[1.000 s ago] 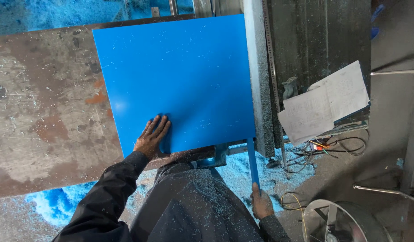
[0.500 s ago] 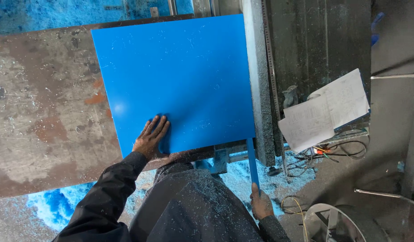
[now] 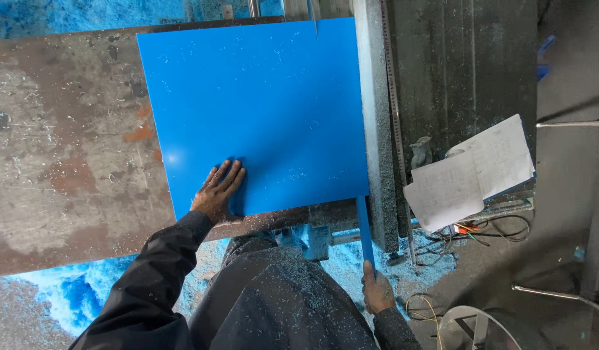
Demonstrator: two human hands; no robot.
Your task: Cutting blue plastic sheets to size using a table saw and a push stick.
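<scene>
Even daylight, sharp focus; small glare spot on blue sheet point(image 3: 254, 110) toward 9 o'clock, soft shadows, no blur.

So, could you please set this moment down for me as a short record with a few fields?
Setting: workshop saw table, rusty and dusted with blue shavings
Left hand: flat, palm down, on the near edge of the blue plastic sheet
Right hand: gripping the near end of a narrow blue strip at the sheet's right edge
Guide: grey fence along the sheet's right side
Nearby: paper sheets to the right, cables below them
Floor: heaps of blue shavings
</scene>
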